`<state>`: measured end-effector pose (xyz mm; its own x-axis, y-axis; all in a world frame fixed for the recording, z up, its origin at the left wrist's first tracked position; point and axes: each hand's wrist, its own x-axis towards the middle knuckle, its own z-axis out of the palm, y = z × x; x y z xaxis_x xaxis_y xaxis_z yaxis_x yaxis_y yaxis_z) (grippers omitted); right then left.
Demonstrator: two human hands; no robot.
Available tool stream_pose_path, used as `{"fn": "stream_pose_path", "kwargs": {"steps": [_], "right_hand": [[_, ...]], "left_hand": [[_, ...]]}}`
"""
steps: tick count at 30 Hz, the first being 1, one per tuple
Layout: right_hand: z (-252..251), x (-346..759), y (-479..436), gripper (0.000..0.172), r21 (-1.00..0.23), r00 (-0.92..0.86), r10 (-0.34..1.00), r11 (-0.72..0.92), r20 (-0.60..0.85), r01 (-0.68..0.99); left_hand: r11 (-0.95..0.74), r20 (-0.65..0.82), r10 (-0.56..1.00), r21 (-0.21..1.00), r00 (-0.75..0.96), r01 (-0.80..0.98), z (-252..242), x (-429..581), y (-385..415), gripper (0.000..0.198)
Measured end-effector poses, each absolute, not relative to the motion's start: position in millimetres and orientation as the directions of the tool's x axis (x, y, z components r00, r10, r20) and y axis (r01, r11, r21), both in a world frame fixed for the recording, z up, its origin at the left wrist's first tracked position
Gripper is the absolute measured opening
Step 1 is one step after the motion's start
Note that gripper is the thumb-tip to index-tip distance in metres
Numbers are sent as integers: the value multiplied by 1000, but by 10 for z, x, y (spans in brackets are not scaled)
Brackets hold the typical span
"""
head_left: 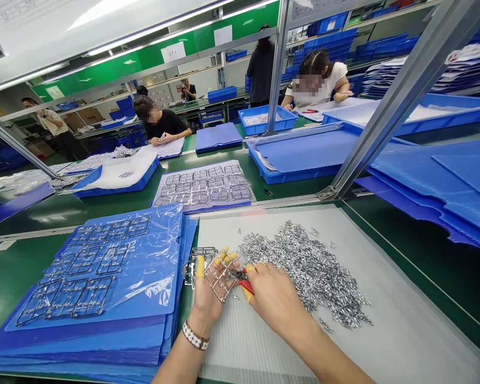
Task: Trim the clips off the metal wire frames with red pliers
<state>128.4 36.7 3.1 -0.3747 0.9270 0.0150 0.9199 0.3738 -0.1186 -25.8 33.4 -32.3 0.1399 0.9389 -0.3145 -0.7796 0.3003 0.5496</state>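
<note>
Metal frame (223,281) sits gripped in the left hand (208,298), its yellow finger cots (200,265) closed around the bars, over a pale sheet (244,341), while the right hand (270,293) firmly holds red-handled cutters (246,285) against its edge. A second frame (196,269) lies just left, beside one heap of silver pieces (304,272). A firm pinch close to the blades steadies the work; one stack of blue boards (104,341) stands further left.

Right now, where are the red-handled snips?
The snips are in the right hand, centre of the head view, at the left hand's metal frame, beside the metal-parts heap.
</note>
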Motion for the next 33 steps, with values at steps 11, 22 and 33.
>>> {"fn": "stream_pose_path", "kwargs": {"steps": [11,22,33], "right_hand": [[72,1225,191,20,-151,-426,904,426,35,892],[6,1128,201,19,-174,-439,898,437,26,883],[80,1381,276,24,-649,-326,944,225,-39,727]], "left_hand": [[242,-312,947,541,75,-805,-282,-258,338,65],[226,-336,941,586,20,-779,-292,-228,323,63],[111,-193,980,758,-58,-642,-342,-206,244,67]]}}
